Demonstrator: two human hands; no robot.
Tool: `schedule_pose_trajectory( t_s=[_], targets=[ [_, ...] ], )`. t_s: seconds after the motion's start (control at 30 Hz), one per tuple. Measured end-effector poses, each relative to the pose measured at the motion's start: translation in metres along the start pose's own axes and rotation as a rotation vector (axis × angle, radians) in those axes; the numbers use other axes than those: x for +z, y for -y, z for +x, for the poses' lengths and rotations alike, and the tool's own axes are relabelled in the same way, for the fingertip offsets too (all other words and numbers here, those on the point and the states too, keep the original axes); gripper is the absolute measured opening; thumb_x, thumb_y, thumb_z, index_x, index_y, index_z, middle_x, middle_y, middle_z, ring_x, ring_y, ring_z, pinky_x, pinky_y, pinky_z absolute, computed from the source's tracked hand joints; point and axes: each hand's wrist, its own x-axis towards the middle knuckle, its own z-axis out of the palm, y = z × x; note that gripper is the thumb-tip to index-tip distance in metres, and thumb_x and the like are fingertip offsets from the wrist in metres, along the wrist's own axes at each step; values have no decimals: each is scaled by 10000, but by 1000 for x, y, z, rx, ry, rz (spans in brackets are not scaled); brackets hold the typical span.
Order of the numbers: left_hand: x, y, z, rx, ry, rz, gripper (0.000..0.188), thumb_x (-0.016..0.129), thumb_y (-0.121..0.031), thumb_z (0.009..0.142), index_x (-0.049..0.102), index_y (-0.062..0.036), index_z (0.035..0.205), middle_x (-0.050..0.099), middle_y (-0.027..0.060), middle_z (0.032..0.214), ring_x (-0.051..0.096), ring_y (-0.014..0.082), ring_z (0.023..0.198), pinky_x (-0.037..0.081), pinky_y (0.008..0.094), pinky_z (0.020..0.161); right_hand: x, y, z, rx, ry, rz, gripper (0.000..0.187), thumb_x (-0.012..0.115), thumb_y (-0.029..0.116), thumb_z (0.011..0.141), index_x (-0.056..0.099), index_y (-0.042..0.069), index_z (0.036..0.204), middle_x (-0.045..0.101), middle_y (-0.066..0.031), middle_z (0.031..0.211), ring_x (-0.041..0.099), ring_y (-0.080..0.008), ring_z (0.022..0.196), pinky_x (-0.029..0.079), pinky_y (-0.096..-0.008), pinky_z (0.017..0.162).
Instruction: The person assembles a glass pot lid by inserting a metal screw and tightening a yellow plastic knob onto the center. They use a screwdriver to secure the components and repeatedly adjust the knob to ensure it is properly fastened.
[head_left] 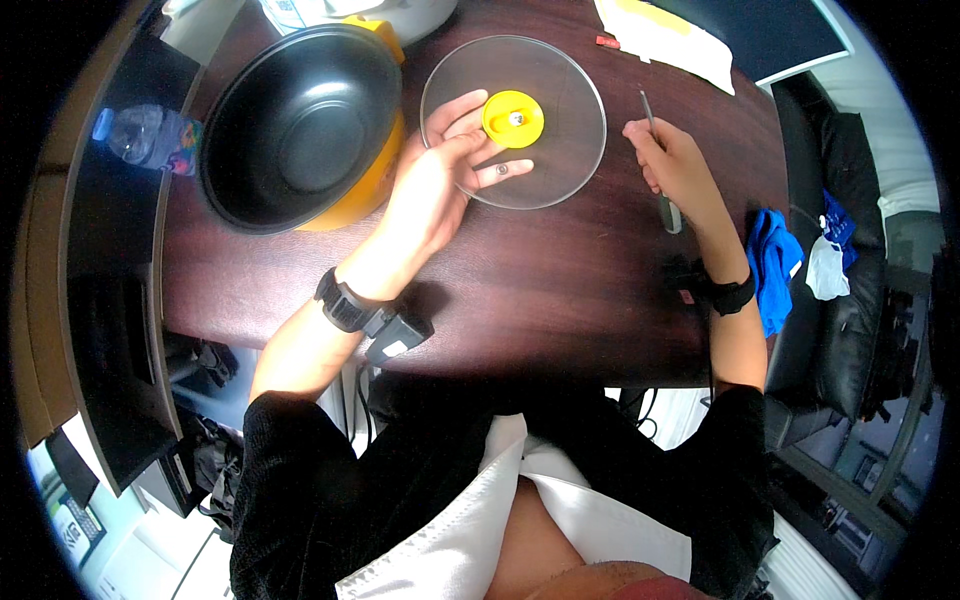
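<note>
My left hand (440,180) is at the left rim of a round clear glass lid (565,85). Its thumb and fingers take the rim between them, with the fingers spread around the middle. At the lid's centre sits a yellow round knob piece (525,135) with a small metal screw in it. A small dark round thing lies against one finger; I cannot tell what it is. In my right hand (672,165), to the right of the lid, is a screwdriver (671,214), its thin metal shaft pointing away from me and its grey-green handle end below the fist.
A black-lined yellow pot (310,140) stands left of the lid on the dark wooden table (540,290). Beyond it are a white bag (400,18) and, at left, a plastic bottle (150,137). White-and-yellow packaging (675,42) lies far right; a blue cloth (772,265) hangs near my right forearm.
</note>
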Motion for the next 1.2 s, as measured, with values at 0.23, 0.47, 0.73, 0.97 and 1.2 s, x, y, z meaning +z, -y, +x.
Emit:
schedule_pose_trajectory(
  t_s=[0.23, 0.47, 0.73, 0.97, 1.2],
  targets=[
    [5, -2, -3, 14, 5, -3, 431, 448, -20, 921, 371, 20, 1343, 475, 204, 1316, 505, 338, 1205, 488, 568, 944, 7, -33, 7, -69, 21, -34, 325, 584, 195, 910, 517, -12, 1152, 556, -60, 844, 565, -158, 774, 466, -300, 700],
    [12, -7, -8, 47, 14, 57, 424, 439, -13, 918, 382, 13, 1338, 474, 190, 1316, 507, 318, 1199, 504, 550, 933, 8, 10, -3, -489, -121, -270, 215, 598, 111, 864, 568, 8, 1050, 575, -135, 930, 604, -259, 860, 479, -362, 771],
    [12, -8, -8, 106, 30, 88, 422, 460, -49, 926, 389, -1, 1340, 475, 171, 1319, 505, 296, 1194, 504, 529, 934, 10, 67, -9, -627, -439, -530, 150, 643, 180, 839, 589, 61, 913, 599, -77, 810, 612, -262, 779, 473, -366, 699],
    [11, -3, -8, 122, 33, 128, 413, 460, -46, 940, 381, 12, 1342, 494, 162, 1317, 531, 274, 1179, 519, 492, 922, 48, 75, -9, -588, -125, -349, 134, 622, 177, 858, 582, 66, 921, 616, -99, 826, 635, -283, 740, 497, -380, 634],
    [11, -3, -8, 190, 42, 187, 411, 433, 0, 939, 373, 27, 1344, 495, 170, 1320, 553, 251, 1156, 534, 432, 913, 64, 74, -5, -566, -145, -265, 155, 591, 195, 889, 551, 46, 865, 608, -122, 815, 615, -328, 718, 483, -407, 619]
  ],
)
